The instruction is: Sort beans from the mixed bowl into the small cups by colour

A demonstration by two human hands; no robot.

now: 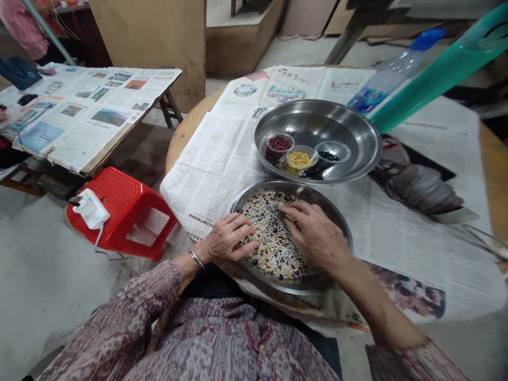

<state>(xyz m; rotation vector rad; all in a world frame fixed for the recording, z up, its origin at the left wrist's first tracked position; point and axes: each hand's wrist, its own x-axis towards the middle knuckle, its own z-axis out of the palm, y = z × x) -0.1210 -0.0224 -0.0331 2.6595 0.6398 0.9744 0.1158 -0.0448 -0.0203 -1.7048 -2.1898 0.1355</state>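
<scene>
A shallow steel basin (344,225) holds a spread mix of white grains with dark red, black and yellow beans (273,248). My left hand (230,238) rests over its left rim, fingers stretched out across the edge of the mix. On the other side my right hand (313,230) reaches over the rim, fingers bent and a little apart, their tips at the mix. Just behind stands a larger steel basin (337,119) with three small clear cups: a cup of red beans (280,145), a cup of yellow beans (298,159) and a tilted cup of black beans (329,153).
Newspaper (210,164) covers the round table. At its right lie a clear bottle with a blue cap (389,74), a green tube (440,69) and a crumpled grey bag (420,185). A red stool (123,211) carries a white power strip (91,209). Another newspaper-covered table (87,116) stands left.
</scene>
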